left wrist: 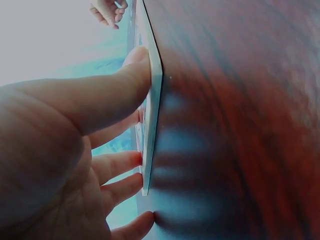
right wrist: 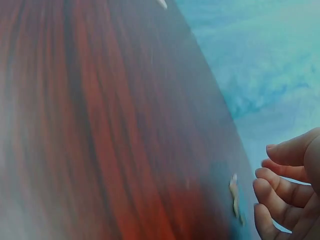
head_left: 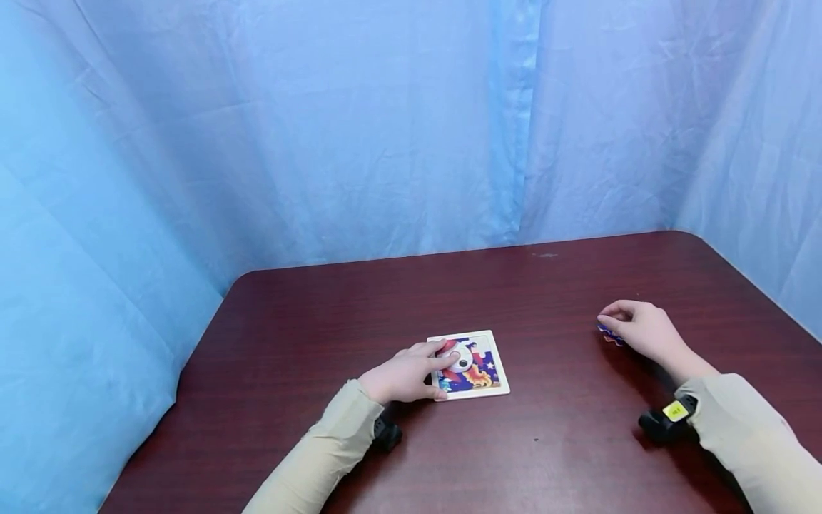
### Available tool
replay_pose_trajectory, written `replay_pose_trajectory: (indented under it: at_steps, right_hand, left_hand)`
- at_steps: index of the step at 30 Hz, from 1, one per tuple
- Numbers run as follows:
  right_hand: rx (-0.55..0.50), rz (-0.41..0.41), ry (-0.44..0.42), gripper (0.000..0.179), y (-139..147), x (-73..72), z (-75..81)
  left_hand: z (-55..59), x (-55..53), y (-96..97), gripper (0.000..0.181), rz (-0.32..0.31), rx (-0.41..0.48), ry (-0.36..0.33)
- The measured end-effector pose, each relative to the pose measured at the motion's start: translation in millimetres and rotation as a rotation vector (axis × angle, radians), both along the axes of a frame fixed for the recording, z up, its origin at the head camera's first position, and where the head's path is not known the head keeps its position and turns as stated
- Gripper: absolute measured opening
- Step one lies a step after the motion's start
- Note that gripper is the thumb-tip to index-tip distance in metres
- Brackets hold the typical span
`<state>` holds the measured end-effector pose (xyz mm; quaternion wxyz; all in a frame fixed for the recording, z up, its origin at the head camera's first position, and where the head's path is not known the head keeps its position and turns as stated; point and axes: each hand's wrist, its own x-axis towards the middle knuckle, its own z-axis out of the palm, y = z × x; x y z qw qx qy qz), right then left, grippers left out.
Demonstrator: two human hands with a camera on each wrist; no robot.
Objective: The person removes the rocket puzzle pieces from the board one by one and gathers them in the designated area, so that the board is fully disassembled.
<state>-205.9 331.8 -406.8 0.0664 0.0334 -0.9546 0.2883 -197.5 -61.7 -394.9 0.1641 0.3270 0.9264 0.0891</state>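
Observation:
My left hand rests on a square picture puzzle with a pale frame. The puzzle lies flat on the table and shows a white round figure with one dark eye, a flame and stars on purple. In the left wrist view the thumb touches the frame, and the other fingers reach across its face. Over to the right, my right hand hovers with bent fingers above a small purple puzzle piece. A gap shows between its fingertips and the piece in the right wrist view.
The dark red-brown wooden table has rounded far corners. Blue curtains hang behind it and along both sides. Each wrist carries a black camera, the right one with a yellow label.

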Motion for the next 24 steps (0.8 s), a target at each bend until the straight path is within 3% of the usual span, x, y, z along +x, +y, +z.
replay_pose_trajectory:
  at_steps: [9,24]
  right_hand:
    - [-0.074,0.072,-0.041,0.024,-30.6,2.2,6.6]
    - [-0.117,0.165,-0.079,0.014,-82.7,-3.8,-3.2]
  left_hand:
    - [-2.2,-0.2,-0.2,0.070,-0.010,-0.008,0.019]
    - [-3.9,0.6,-0.5,0.070,-0.010,0.005,0.015]
